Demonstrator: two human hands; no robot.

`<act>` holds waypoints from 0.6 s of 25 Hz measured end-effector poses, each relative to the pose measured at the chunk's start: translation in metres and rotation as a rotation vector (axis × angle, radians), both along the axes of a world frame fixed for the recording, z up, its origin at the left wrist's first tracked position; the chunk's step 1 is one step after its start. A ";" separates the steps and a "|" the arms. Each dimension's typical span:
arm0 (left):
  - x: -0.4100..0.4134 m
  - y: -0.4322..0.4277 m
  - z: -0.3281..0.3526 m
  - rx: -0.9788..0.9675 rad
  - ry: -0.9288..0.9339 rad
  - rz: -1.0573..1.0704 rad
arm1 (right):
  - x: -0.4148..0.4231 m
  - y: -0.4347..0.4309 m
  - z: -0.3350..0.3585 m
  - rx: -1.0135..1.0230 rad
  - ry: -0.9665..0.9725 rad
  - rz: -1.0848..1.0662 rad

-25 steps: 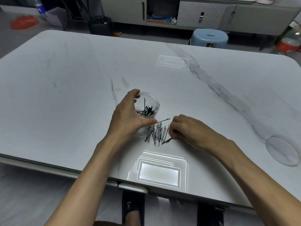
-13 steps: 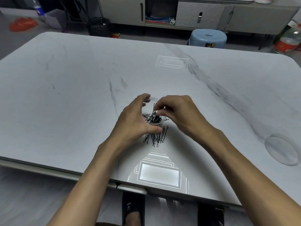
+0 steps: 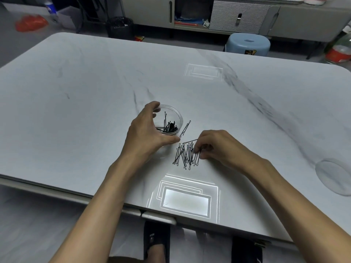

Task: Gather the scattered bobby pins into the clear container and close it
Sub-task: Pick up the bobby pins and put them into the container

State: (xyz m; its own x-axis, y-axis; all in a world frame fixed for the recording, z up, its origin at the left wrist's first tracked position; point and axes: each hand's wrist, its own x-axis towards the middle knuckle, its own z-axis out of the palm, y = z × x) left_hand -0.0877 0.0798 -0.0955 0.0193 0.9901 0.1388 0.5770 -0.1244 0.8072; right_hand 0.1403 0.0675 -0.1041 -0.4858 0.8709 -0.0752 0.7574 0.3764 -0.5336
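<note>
Cupping the clear container (image 3: 171,118), left hand (image 3: 148,135); right hand (image 3: 214,147) pinching bobby pins (image 3: 187,155).

— What's behind the table (image 3: 95,103)?
— A blue stool (image 3: 247,43), a black bin (image 3: 120,27), and grey cabinets (image 3: 239,15) along the wall.
— Anything on the floor?
— An orange bag (image 3: 30,24) far left, a bottle (image 3: 340,50) with a red label far right.
</note>
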 end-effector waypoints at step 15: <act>0.005 -0.002 0.002 -0.016 0.013 -0.037 | 0.021 -0.004 0.014 0.172 0.230 -0.300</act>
State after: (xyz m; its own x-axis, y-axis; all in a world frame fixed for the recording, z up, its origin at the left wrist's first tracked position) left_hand -0.0825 0.0781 -0.0933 0.0575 0.9908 0.1224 0.5824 -0.1329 0.8020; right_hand 0.1616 0.0630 -0.0903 -0.1958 0.9667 0.1648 0.7152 0.2557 -0.6505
